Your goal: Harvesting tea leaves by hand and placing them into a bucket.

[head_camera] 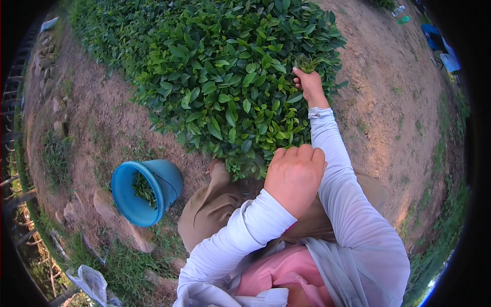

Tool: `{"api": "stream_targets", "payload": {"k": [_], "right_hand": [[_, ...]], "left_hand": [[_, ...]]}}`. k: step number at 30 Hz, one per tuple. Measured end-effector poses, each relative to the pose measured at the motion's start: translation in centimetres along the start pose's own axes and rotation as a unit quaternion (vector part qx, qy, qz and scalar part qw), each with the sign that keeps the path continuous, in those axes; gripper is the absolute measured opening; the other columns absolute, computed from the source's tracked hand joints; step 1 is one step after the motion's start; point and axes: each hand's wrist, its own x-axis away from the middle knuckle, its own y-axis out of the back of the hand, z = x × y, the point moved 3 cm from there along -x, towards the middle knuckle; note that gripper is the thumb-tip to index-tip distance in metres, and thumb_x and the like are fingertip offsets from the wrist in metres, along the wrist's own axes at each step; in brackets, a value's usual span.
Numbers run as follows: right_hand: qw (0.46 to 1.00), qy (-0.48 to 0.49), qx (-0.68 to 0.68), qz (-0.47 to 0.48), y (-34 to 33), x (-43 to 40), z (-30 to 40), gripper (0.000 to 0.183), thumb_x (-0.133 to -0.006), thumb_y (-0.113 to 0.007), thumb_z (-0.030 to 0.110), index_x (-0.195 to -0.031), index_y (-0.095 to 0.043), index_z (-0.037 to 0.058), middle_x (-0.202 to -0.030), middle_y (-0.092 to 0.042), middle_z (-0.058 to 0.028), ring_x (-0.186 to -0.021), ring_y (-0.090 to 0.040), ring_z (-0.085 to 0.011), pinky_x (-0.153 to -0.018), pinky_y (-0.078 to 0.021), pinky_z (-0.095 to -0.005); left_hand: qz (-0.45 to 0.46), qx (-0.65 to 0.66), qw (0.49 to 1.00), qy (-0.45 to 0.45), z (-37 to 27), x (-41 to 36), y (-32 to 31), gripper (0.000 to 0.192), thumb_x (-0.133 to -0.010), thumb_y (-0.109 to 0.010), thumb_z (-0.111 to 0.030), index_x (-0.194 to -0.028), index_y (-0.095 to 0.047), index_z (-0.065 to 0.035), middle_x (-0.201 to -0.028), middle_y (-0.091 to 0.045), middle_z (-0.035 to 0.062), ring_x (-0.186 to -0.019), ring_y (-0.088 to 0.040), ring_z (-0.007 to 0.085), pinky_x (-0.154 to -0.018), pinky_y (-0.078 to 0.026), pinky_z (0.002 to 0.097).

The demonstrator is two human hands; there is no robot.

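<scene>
A dense tea bush with glossy green leaves and paler young shoots fills the area before me. My right hand is stretched out to the bush's right side, closed around a small bunch of leafy shoots that sticks out above the fist. Nearer the camera, my left hand is raised over my lap with its back up and its fingers curled under. Its palm and fingertips are hidden, so I cannot see whether anything is in it. A blue plastic bucket, tilted in view, has loose green leaves inside.
My bent knee in brown trousers lies between bucket and bush. Stones and grass border the bare soil on the left. A transparent plastic bag lies lower left. Plastic bottles lie far right.
</scene>
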Motion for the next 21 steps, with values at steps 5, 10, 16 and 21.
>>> {"api": "stream_targets", "payload": {"k": [5,10,16,21], "right_hand": [[0.948,-0.071,-0.243,0.191,-1.0,2.4,4.4,0.016,-0.078,-0.066,0.013,-0.089,-0.059,0.0043,-0.075,-0.059,-0.0022,-0.058,-0.054,-0.0073,-0.049,-0.0457,-0.0205],[0.964,-0.028,-0.222,0.144,-6.0,-1.8,6.1,0.02,-0.075,-0.069,0.017,-0.087,-0.058,0.0049,-0.076,-0.059,-0.002,-0.06,-0.055,-0.0089,-0.052,-0.0497,-0.0231],[0.886,0.31,0.34,-0.053,-9.1,-7.5,5.7,0.031,-0.072,-0.068,0.031,-0.092,-0.061,0.008,-0.076,-0.064,-0.0118,-0.071,-0.061,-0.0296,-0.06,-0.0475,-0.0383],[0.831,0.437,0.334,-0.083,-10.6,-5.4,6.6,0.021,-0.071,-0.062,0.012,-0.091,-0.059,0.0072,-0.078,-0.06,-0.0154,-0.071,-0.056,-0.0355,-0.061,-0.0451,-0.0428]], "left_hand": [[-0.007,-0.004,1.0,0.009,0.0,-0.5,-0.2,0.014,-0.073,-0.062,-0.016,-0.078,-0.053,-0.0066,-0.07,-0.05,0.0069,-0.065,-0.054,0.024,-0.061,-0.042,0.0351],[0.001,-0.007,1.0,0.0,0.1,-0.8,0.2,0.014,-0.075,-0.061,-0.018,-0.08,-0.052,-0.0069,-0.071,-0.051,0.0064,-0.065,-0.054,0.0237,-0.061,-0.042,0.0351],[-0.009,0.012,1.0,-0.003,-0.1,-0.6,0.6,0.015,-0.076,-0.059,-0.019,-0.079,-0.051,-0.007,-0.071,-0.05,0.0066,-0.066,-0.054,0.0233,-0.062,-0.042,0.0345],[-0.014,-0.001,1.0,0.005,0.1,-0.1,0.4,0.015,-0.077,-0.059,-0.02,-0.078,-0.05,-0.0074,-0.07,-0.05,0.0067,-0.066,-0.054,0.0232,-0.062,-0.042,0.0342]]}}
